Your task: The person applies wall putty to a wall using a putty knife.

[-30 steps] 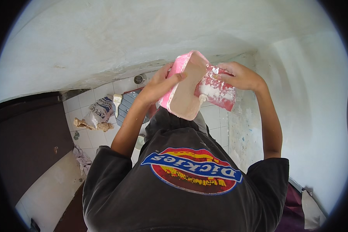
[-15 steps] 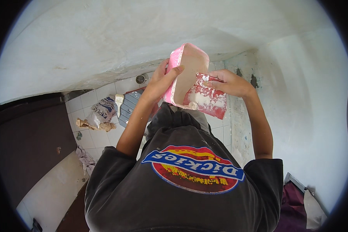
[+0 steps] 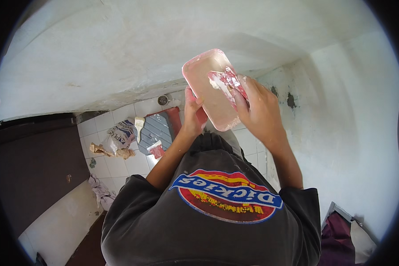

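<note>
My left hand (image 3: pixel 194 113) grips a pink rectangular tub (image 3: pixel 215 102) from its left side and below, tilting its open top toward me. Pale putty coats the inside of the tub. Closed in my right hand (image 3: pixel 262 108) is a red putty knife (image 3: pixel 226 80), its blade smeared with white putty. The blade lies over the tub's opening; whether it touches the inside I cannot tell. My fingers hide part of the knife.
On the tiled floor at left stands a grey ridged platform (image 3: pixel 157 126) bearing a paintbrush (image 3: pixel 139 126) and a red scraper (image 3: pixel 156 150). A plastic bag (image 3: pixel 121 136), a small tin (image 3: pixel 163 100) and a crumpled cloth (image 3: pixel 101 189) lie around it. Walls rise ahead and right.
The tub has turned to face me more and shifted slightly left. My right hand has swung the putty knife from the tub's lower right edge to over its upper part.
</note>
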The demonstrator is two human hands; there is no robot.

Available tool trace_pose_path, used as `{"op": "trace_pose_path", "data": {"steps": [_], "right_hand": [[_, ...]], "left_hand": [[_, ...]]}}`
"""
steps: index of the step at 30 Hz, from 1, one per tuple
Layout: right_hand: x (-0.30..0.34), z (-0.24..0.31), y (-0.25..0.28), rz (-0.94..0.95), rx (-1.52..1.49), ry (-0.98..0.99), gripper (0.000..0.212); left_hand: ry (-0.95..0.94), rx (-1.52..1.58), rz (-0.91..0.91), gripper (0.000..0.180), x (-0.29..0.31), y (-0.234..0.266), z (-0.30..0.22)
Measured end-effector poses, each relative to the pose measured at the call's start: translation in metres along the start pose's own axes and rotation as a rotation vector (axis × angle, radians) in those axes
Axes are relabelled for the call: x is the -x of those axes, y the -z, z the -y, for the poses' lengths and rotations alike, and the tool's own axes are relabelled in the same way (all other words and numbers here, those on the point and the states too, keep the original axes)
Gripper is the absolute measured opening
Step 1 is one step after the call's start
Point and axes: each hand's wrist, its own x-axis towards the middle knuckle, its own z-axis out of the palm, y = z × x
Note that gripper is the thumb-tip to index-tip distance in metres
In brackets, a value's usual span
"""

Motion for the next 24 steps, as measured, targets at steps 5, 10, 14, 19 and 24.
{"op": "trace_pose_path", "data": {"steps": [5,10,14,19,24], "right_hand": [[-0.002,0.008,-0.002,-0.057,0.084,0.034,0.02],[0.002,0.01,-0.003,-0.155,0.169,0.139,0.029],[-0.005,0.018,0.0,-0.084,0.195,0.092,0.022],[-0.007,0.016,-0.004,-0.044,0.287,0.099,0.023],[-0.008,0.019,-0.005,-0.092,0.27,0.077,0.022]], "left_hand": [[-0.076,0.046,0.022,0.071,-0.002,-0.006,0.005],[-0.065,0.126,0.066,0.071,0.002,-0.013,0.002],[-0.076,0.111,0.08,0.084,0.0,-0.021,-0.003],[-0.102,0.104,0.055,0.081,-0.001,-0.029,-0.004],[-0.127,0.111,0.057,0.078,-0.001,-0.034,-0.007]]}}
